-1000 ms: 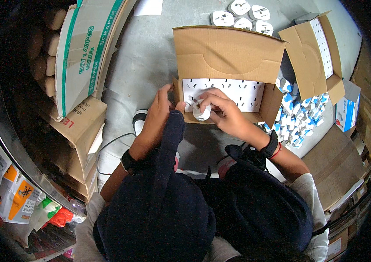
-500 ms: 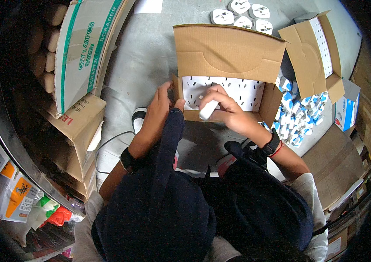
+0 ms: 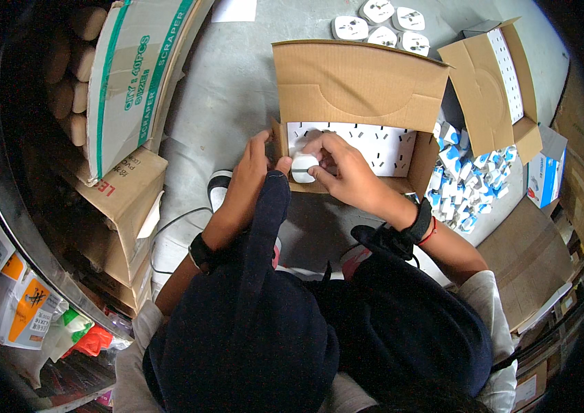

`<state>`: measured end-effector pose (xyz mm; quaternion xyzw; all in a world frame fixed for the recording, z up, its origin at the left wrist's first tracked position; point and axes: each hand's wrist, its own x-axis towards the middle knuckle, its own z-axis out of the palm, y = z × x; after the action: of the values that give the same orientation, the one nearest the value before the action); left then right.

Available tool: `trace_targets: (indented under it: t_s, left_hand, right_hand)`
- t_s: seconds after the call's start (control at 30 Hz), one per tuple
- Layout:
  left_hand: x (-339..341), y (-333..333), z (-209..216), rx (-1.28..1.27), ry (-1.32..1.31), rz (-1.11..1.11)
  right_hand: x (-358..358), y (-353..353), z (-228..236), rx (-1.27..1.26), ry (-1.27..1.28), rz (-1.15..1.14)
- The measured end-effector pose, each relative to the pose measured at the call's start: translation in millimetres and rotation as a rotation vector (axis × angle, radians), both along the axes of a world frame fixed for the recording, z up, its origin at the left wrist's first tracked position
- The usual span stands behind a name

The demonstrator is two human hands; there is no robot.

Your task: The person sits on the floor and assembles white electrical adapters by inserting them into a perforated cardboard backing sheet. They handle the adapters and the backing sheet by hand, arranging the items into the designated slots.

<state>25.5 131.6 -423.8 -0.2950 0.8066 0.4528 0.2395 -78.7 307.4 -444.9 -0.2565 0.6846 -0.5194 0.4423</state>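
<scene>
An open cardboard box (image 3: 364, 79) stands before me with its lid flap raised at the far side. White socket faces (image 3: 385, 141) with dark slots fill its inside in rows. Between the thumb and fingers of my right hand (image 3: 357, 177) is a white plug adapter (image 3: 304, 169) with a dark line across it, over the box's near left corner. My left hand (image 3: 247, 179) grips the left side of the box, its thumb at the near corner and its fingers along the side flap. The underside of the held adapter is hidden.
Several white plug adapters (image 3: 350, 27) lie beyond the box. To the right are a pile of small blue-and-white pieces (image 3: 471, 182), a second open carton (image 3: 474, 89) and a blue-and-white box (image 3: 543, 175). Stacked cartons (image 3: 127, 193) rise on the left, near a dark cable (image 3: 175, 215).
My right hand has moved slightly left and turned the plug adapter, so its rounded face with the dark line now shows. My left hand stays at the box's side.
</scene>
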Motion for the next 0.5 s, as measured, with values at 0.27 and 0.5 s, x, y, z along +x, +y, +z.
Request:
trace_targets:
  t_s: [0.27, 0.5]
  left_hand:
    - [-0.7, 1.4, -0.2, 0.06, -0.047, 0.05]
    - [-3.1, 6.7, -1.9, -0.076, 0.045, -0.069]
  right_hand:
    - [13.4, -1.7, -1.3, 0.179, -0.055, -0.115]
    - [8.9, -4.8, 1.2, 0.366, 0.184, -0.073]
